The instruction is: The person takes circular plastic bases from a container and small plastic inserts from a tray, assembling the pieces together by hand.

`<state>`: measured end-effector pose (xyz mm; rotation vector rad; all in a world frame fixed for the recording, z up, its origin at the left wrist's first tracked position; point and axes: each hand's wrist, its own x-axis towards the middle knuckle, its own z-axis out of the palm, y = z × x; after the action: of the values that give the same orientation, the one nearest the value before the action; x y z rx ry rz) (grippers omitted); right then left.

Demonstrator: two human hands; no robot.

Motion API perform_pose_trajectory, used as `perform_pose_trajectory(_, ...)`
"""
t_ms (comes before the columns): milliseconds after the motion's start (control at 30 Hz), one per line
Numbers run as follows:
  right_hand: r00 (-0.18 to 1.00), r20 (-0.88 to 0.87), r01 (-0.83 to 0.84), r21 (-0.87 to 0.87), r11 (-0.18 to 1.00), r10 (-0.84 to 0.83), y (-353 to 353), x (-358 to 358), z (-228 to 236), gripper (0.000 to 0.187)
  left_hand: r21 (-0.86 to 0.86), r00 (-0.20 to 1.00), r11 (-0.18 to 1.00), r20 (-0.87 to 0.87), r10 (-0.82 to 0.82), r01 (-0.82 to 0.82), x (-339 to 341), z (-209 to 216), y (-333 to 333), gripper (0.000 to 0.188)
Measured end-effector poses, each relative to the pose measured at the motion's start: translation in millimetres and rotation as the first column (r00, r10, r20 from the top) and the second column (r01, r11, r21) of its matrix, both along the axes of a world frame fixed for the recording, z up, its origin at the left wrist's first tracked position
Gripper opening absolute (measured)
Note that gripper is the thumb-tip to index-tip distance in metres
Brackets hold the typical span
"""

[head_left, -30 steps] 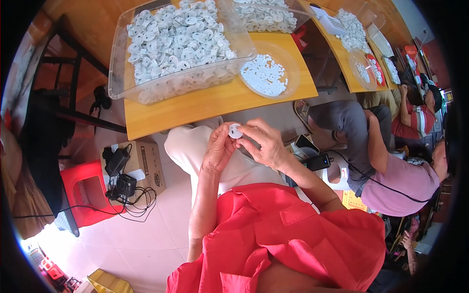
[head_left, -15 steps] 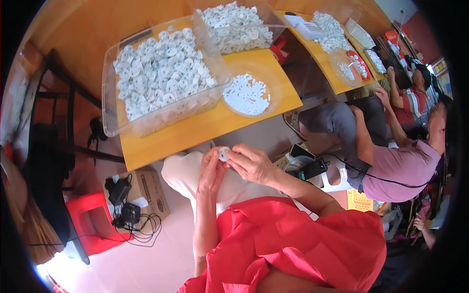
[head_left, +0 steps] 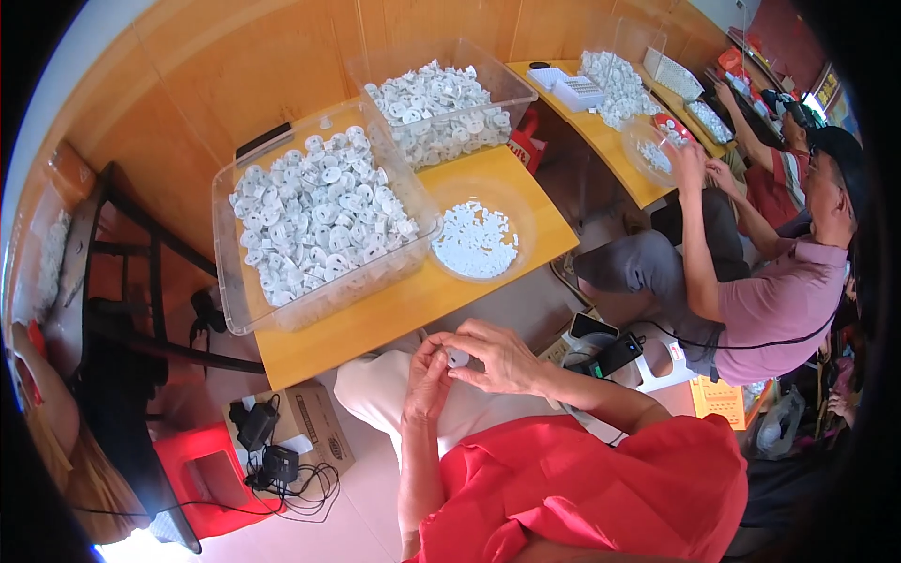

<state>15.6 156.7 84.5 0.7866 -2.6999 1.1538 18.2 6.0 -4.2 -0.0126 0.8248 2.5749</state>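
In front of my lap, a small white round plastic part (head_left: pixel 457 357) with a dark slot sits at my fingertips. My left hand (head_left: pixel 427 387) pinches it from the left, fingers closed. From the right, my right hand (head_left: pixel 502 358) curls round the same part, its index finger arched over the top and its thumb below. Beyond my hands on the yellow table (head_left: pixel 404 319), a round clear bowl (head_left: pixel 527 235) holds many tiny white pieces. Two clear bins, a near one (head_left: pixel 228 296) and a far one (head_left: pixel 511 94), are heaped with similar white round parts.
A co-worker (head_left: pixel 774 296) sits at my right, hands over another bowl at a second yellow table (head_left: pixel 601 141). A white stool (head_left: pixel 657 366) with phones and cables stands between us. Down left are a red stool (head_left: pixel 202 469), a cardboard box (head_left: pixel 319 427) and adapters (head_left: pixel 280 464).
My view has tilted up, so everything sits lower. The right hand's fingers are now more arched round the part. The co-worker's hands have come up to the bowl.
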Motion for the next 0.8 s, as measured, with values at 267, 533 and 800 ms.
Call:
perform_pose_trajectory(267, 0.999, -0.041, 0.014, 0.005, 1.000, -0.014, 32.0, -51.9, 53.6, 0.033, 0.022, 0.997, 0.997, -0.032, -0.069, 0.070, -3.5, 8.0, -3.7, 0.040)
perform_pose_trajectory(533, 0.807, -0.576, 0.265, 0.153, 0.952, -0.132, 61.5, -225.1, 127.4, 0.034, -0.020, 0.997, 0.997, -0.024, -0.073, 0.073, -2.4, 8.3, -1.9, 0.030)
perform_pose_trajectory(800, 0.902, -0.357, -0.111, 0.353, 0.929, 0.244, -40.2, -225.2, 93.2, 0.018, -0.036, 0.997, 0.997, -0.012, -0.071, 0.070, -2.7, 7.5, -6.8, 0.028)
